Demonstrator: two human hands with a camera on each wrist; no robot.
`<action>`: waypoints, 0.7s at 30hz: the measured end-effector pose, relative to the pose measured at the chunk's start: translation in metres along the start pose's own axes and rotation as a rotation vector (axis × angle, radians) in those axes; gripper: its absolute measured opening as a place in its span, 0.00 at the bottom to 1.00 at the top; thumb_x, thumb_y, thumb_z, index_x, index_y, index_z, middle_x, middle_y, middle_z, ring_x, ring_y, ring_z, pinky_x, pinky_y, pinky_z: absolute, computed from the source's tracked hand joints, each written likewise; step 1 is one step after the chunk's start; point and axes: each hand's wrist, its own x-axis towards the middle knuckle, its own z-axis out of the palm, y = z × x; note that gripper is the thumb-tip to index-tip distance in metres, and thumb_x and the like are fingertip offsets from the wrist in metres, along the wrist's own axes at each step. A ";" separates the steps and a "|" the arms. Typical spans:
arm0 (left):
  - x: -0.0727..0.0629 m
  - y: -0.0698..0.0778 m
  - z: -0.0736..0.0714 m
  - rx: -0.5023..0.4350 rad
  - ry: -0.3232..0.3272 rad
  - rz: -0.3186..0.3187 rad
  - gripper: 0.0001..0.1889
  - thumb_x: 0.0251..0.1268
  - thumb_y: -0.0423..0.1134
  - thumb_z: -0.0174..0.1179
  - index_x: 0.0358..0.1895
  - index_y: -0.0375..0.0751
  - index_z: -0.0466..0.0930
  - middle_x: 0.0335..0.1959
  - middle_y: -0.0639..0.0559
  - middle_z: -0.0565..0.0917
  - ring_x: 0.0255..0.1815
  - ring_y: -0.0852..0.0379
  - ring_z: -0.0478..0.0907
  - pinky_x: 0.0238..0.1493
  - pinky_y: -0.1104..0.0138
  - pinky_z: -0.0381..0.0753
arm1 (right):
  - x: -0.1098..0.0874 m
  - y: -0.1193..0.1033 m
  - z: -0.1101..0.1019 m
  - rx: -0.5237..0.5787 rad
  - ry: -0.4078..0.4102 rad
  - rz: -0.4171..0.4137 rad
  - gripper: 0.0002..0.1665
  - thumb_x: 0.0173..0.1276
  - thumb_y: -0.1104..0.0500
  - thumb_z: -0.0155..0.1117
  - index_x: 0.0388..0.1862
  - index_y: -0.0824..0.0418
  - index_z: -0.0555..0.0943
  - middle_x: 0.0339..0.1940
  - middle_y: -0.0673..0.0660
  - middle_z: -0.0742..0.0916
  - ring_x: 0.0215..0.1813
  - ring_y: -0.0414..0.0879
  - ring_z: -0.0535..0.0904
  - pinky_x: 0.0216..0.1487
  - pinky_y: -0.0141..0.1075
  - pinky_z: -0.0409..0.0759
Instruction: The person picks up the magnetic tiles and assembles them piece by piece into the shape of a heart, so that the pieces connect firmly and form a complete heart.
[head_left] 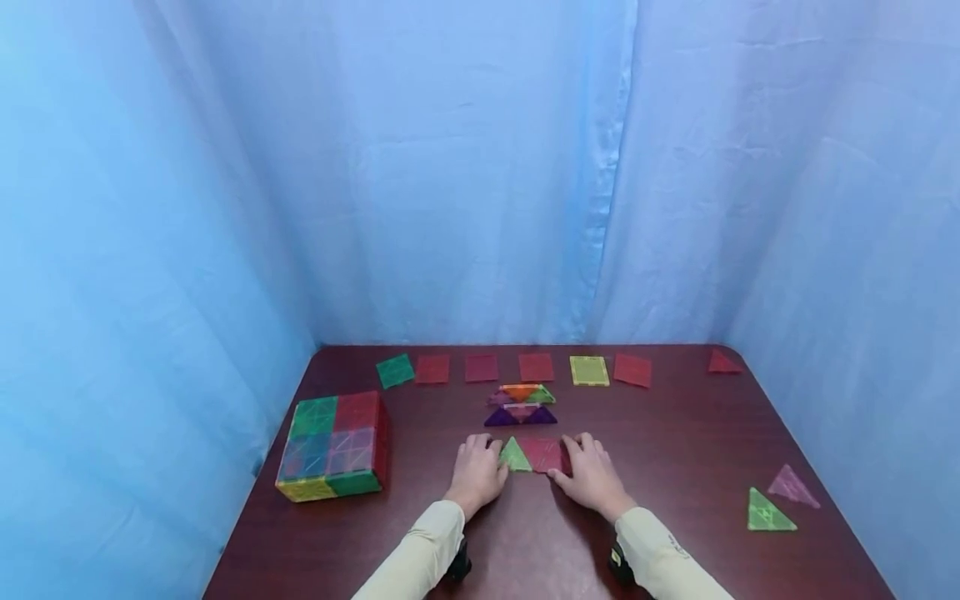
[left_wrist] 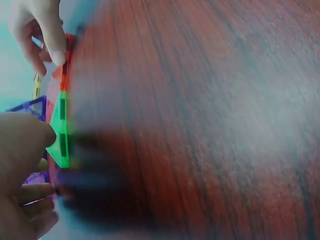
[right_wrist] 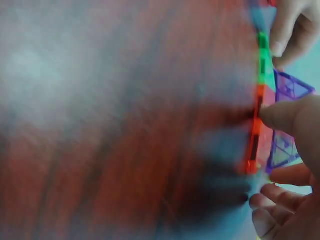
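Observation:
In the head view my left hand [head_left: 480,473] pinches a translucent green triangular magnetic tile [head_left: 514,455], its thumb at the near edge [left_wrist: 63,145]. Against that tile's right side lies a red magnetic tile [head_left: 542,455]. My right hand [head_left: 590,475] holds the red tile from the right, thumb on the near edge and other fingers farther back. The right wrist view shows the green tile [right_wrist: 263,60] and red tile [right_wrist: 256,135] edge to edge. Just beyond them stand purple triangles [head_left: 521,415] and an orange and green row [head_left: 527,394].
A block of stacked coloured tiles [head_left: 333,446] stands on the left. Along the back lie several square tiles, among them a green one [head_left: 395,371] and a yellow one [head_left: 589,371]. Loose triangles, green [head_left: 768,512], purple [head_left: 792,487] and red [head_left: 723,362], lie at the right.

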 end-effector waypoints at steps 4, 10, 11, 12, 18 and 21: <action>-0.002 -0.001 0.002 0.016 0.005 -0.026 0.18 0.67 0.49 0.67 0.51 0.41 0.86 0.57 0.43 0.81 0.60 0.45 0.75 0.59 0.52 0.76 | 0.004 0.001 -0.001 0.008 -0.072 0.024 0.36 0.64 0.46 0.73 0.62 0.69 0.80 0.53 0.65 0.79 0.54 0.62 0.75 0.58 0.55 0.76; 0.000 0.001 0.006 -0.108 0.020 -0.046 0.18 0.65 0.44 0.70 0.51 0.36 0.86 0.54 0.44 0.80 0.57 0.46 0.75 0.58 0.54 0.75 | 0.008 -0.006 -0.001 0.117 -0.059 0.040 0.32 0.62 0.53 0.75 0.59 0.72 0.81 0.51 0.64 0.79 0.54 0.61 0.76 0.58 0.54 0.78; 0.000 0.001 0.006 -0.140 0.030 -0.058 0.18 0.64 0.43 0.70 0.51 0.36 0.85 0.52 0.44 0.81 0.55 0.46 0.76 0.57 0.54 0.76 | 0.008 -0.007 -0.001 0.145 -0.053 0.052 0.31 0.62 0.54 0.75 0.59 0.71 0.80 0.50 0.63 0.80 0.54 0.60 0.76 0.58 0.53 0.78; 0.000 0.002 0.007 -0.177 0.038 -0.070 0.17 0.63 0.42 0.71 0.51 0.36 0.84 0.50 0.45 0.81 0.53 0.46 0.76 0.56 0.55 0.77 | 0.008 -0.007 -0.001 0.176 -0.047 0.064 0.31 0.61 0.55 0.76 0.58 0.71 0.80 0.50 0.63 0.80 0.54 0.58 0.77 0.58 0.53 0.78; 0.000 -0.001 0.003 -0.391 0.145 -0.073 0.09 0.61 0.31 0.70 0.42 0.38 0.82 0.36 0.47 0.85 0.37 0.52 0.83 0.38 0.62 0.83 | 0.007 -0.002 0.000 0.322 0.077 0.054 0.21 0.61 0.62 0.76 0.50 0.59 0.78 0.41 0.54 0.86 0.43 0.47 0.83 0.46 0.44 0.83; 0.004 -0.004 -0.001 -0.416 0.222 -0.043 0.07 0.60 0.27 0.69 0.38 0.39 0.82 0.32 0.48 0.85 0.34 0.54 0.83 0.36 0.66 0.83 | 0.012 0.000 -0.002 0.331 0.169 -0.006 0.15 0.64 0.65 0.73 0.48 0.58 0.80 0.38 0.52 0.88 0.40 0.44 0.85 0.42 0.41 0.84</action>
